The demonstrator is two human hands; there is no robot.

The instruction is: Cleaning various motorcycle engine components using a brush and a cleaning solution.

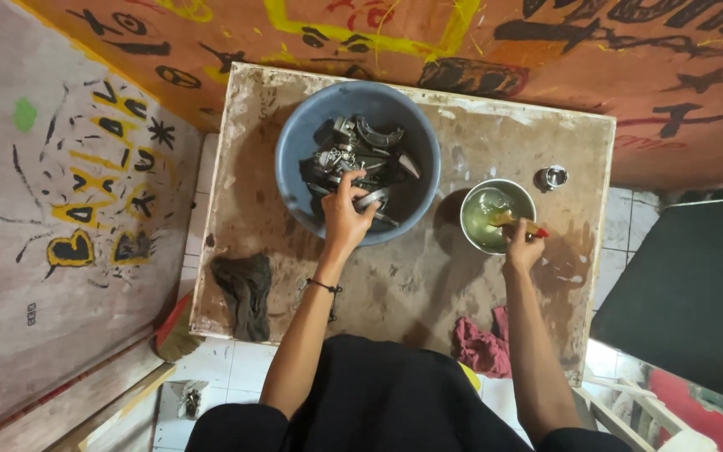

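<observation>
- Your left hand reaches over the near rim of the blue basin, which sits at the far left of the table.
- Its fingers are curled down onto the metal engine parts piled in the basin; they touch the pile, but you cannot tell whether they have closed around any one piece.
- Your right hand is at the near edge of the small metal bowl, just right of the basin.
- That hand's fingers are closed on a brush with a red handle; its tip dips into the yellowish liquid in the bowl.
- A small shiny metal cup stands beyond the bowl, near the table's right edge.
- A dark rag lies at the near left corner of the table, well apart from both hands.
- A red cloth lies at the near edge, beside your right forearm.
- A thin black band circles your left wrist.
</observation>
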